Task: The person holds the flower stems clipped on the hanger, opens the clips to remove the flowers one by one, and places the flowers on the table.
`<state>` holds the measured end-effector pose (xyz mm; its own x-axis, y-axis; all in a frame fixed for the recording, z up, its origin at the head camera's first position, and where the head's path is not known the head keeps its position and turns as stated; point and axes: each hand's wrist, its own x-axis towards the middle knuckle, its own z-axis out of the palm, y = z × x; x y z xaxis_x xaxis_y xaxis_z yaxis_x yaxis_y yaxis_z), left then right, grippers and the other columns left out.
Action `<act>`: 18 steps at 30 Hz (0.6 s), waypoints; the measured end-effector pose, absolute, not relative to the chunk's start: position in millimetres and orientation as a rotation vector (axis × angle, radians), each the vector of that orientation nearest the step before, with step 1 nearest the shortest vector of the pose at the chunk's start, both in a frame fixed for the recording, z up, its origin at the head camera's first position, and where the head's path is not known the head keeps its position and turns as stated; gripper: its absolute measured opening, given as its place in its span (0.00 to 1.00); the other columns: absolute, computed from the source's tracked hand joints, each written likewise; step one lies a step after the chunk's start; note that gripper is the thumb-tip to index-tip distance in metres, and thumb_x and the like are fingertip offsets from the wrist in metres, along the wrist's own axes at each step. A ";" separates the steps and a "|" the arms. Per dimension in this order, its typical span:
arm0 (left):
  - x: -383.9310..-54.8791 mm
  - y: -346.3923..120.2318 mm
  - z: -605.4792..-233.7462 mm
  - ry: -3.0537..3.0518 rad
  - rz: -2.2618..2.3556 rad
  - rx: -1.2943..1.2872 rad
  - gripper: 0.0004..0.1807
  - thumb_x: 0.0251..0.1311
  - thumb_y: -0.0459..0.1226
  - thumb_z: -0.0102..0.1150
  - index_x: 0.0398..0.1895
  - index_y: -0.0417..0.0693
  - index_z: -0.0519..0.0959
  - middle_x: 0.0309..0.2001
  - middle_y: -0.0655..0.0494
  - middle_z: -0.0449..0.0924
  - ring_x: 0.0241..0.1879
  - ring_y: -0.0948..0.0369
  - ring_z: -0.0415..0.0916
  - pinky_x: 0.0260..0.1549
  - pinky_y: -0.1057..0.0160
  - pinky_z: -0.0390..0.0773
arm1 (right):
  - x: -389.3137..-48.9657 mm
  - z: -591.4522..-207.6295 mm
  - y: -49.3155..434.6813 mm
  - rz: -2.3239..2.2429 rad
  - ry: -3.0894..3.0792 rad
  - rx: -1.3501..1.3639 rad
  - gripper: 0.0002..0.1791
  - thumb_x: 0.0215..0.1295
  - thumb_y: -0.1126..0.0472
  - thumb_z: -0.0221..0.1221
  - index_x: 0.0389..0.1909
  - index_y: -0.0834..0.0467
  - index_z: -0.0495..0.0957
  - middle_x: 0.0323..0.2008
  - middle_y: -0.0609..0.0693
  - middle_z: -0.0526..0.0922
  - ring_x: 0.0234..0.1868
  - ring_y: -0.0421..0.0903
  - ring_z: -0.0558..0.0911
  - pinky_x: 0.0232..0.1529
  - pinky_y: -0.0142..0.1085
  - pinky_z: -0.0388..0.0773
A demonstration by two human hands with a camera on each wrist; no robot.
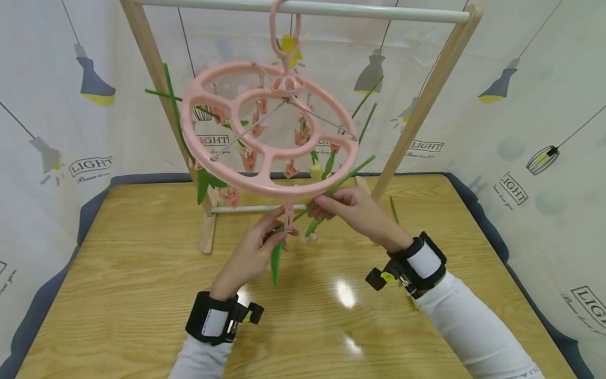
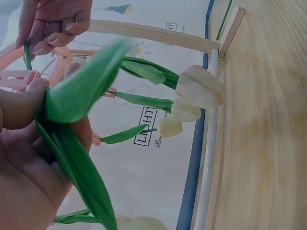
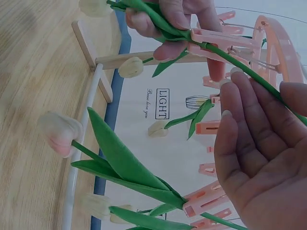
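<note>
My left hand [image 1: 255, 250] pinches an artificial tulip [image 1: 276, 263] at the base of its green leaves, beside a pink clothespin [image 1: 289, 217] on the hanger's front rim. In the right wrist view that clothespin [image 3: 223, 40] lies across the tulip's stem [image 3: 240, 64]. Farther along, my right hand [image 1: 355, 210] holds the same stem between thumb and fingers, the other fingers extended. The round pink clip hanger [image 1: 265, 184] hangs above both hands. Another tulip [image 3: 129, 165], with a pinkish-white flower, hangs from a clothespin [image 3: 206, 199] below the right hand in that view.
A wooden stand [image 1: 416, 105] with a white top bar [image 1: 360, 10] carries the hanger. Several pale tulips [image 2: 199, 88] hang around the ring, their stems sticking out past it. Beneath is a wooden table [image 1: 156, 316], with a printed cloth [image 1: 535, 131] behind.
</note>
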<state>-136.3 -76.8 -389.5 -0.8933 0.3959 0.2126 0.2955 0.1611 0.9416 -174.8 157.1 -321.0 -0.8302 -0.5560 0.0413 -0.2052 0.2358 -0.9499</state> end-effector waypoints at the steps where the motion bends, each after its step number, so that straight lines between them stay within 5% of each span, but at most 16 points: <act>1: -136.0 -76.4 -389.2 2.313 1.870 0.695 0.29 0.70 0.25 0.44 0.73 0.47 0.59 0.46 0.36 0.82 0.36 0.48 0.80 0.38 0.54 0.83 | -174.4 -320.6 157.2 -1.631 2.202 -0.710 0.18 0.74 0.57 0.50 0.48 0.66 0.81 0.36 0.44 0.89 0.45 0.54 0.83 0.50 0.45 0.80; 5: -135.1 -72.9 -386.6 2.273 1.923 0.711 0.30 0.69 0.23 0.45 0.73 0.46 0.59 0.51 0.35 0.80 0.44 0.49 0.81 0.49 0.49 0.83 | -174.7 -320.4 158.0 -1.654 2.181 -0.738 0.18 0.74 0.58 0.50 0.48 0.68 0.81 0.34 0.40 0.89 0.44 0.52 0.84 0.50 0.48 0.80; 13: -136.1 -67.4 -375.9 2.256 1.952 0.744 0.35 0.65 0.20 0.46 0.74 0.45 0.53 0.62 0.33 0.73 0.57 0.47 0.75 0.59 0.44 0.76 | -175.5 -317.7 159.0 -1.662 2.201 -0.761 0.16 0.73 0.62 0.50 0.46 0.70 0.82 0.31 0.34 0.88 0.41 0.48 0.84 0.46 0.37 0.81; 18: -134.4 -64.3 -363.8 2.139 2.056 0.753 0.32 0.67 0.25 0.50 0.73 0.43 0.55 0.63 0.34 0.70 0.59 0.47 0.71 0.61 0.41 0.72 | -175.6 -317.7 159.0 -1.658 2.203 -0.758 0.17 0.73 0.61 0.51 0.42 0.70 0.83 0.31 0.35 0.88 0.42 0.51 0.84 0.48 0.45 0.81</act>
